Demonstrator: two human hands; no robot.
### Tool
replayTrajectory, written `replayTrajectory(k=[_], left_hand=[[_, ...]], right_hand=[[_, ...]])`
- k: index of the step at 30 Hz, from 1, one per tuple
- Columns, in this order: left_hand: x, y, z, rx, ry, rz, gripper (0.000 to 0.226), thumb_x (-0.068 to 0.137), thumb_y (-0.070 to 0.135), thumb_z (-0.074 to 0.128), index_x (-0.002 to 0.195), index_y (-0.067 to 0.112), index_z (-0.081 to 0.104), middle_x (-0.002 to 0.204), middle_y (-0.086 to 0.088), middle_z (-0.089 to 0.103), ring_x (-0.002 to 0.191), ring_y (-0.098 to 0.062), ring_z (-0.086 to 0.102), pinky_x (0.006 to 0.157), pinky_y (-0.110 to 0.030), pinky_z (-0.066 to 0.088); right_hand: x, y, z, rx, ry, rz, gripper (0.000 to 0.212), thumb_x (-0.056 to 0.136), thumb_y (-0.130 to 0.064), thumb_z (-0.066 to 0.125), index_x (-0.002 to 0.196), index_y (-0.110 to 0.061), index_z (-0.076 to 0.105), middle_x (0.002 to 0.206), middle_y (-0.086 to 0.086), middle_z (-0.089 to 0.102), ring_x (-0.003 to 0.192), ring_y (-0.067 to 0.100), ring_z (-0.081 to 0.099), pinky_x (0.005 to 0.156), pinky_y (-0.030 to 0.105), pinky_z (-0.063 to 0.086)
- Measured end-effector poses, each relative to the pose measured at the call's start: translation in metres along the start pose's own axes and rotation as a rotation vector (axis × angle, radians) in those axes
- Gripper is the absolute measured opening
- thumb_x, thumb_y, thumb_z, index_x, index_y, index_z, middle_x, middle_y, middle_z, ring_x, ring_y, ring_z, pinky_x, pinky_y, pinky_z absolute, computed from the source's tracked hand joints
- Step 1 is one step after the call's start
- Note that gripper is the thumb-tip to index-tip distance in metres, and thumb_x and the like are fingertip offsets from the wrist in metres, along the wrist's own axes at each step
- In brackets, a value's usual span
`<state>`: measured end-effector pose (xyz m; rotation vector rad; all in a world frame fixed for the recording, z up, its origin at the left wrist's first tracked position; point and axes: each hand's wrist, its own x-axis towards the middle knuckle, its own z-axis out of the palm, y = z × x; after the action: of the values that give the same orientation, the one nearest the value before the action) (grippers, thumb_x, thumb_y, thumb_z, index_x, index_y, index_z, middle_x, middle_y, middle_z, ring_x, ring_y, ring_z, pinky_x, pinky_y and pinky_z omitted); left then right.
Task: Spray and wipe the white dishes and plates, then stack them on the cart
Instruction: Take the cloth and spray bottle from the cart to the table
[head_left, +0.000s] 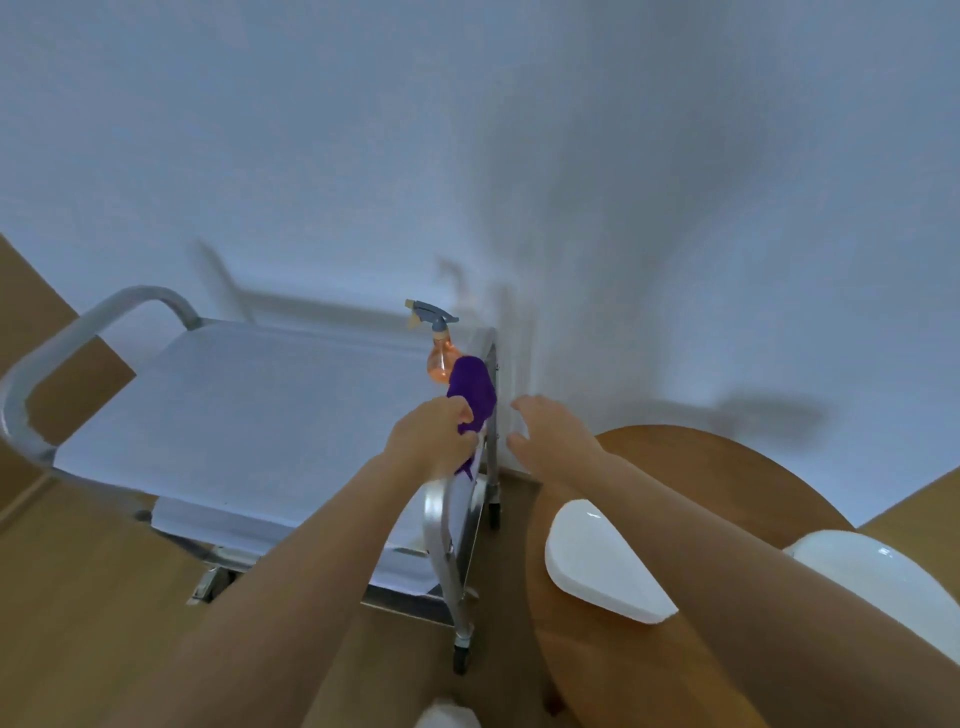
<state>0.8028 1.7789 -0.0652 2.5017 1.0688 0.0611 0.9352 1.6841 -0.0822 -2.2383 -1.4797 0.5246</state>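
My left hand (434, 439) grips a purple cloth (471, 392) at the right end of the cart (234, 410), beside its metal handle. An orange spray bottle (440, 353) with a grey trigger head stands on the cart's top right corner, just behind the cloth. My right hand (550, 434) hovers with fingers spread and holds nothing, to the right of the cart near the wall. A white dish (597, 564) lies on the round wooden table (727, 467) under my right forearm. A second white dish (883, 577) shows at the right, partly hidden by that arm.
The cart has a white top shelf, a lower shelf (405, 566) and castors (461, 657), and stands against the white wall (519, 156). Its metal handle (62, 338) curves at the left end. Wooden floor (78, 597) lies around it.
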Motion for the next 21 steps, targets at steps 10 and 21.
replayTrajectory(k=[10, 21], left_hand=[[0.081, -0.087, -0.049, -0.064, -0.011, -0.039, 0.032, 0.093, 0.024, 0.052, 0.123, 0.016, 0.055, 0.129, 0.000, 0.057, 0.116, -0.018, 0.054, 0.095, -0.031, 0.042], [0.138, -0.133, -0.032, -0.141, -0.102, -0.083, 0.033, 0.093, 0.027, 0.051, 0.125, 0.018, 0.054, 0.130, 0.001, 0.055, 0.115, -0.017, 0.054, 0.095, -0.030, 0.042]], right_hand=[[0.137, -0.059, 0.006, 0.074, 0.092, 0.032, 0.032, 0.092, -0.022, 0.048, 0.117, -0.003, 0.053, 0.115, 0.014, 0.059, 0.103, 0.026, 0.056, 0.081, 0.028, 0.040], [0.255, -0.052, 0.040, -0.081, 0.062, 0.113, 0.026, 0.089, -0.019, 0.049, 0.112, -0.009, 0.047, 0.111, 0.009, 0.050, 0.098, 0.026, 0.050, 0.079, 0.036, 0.045]])
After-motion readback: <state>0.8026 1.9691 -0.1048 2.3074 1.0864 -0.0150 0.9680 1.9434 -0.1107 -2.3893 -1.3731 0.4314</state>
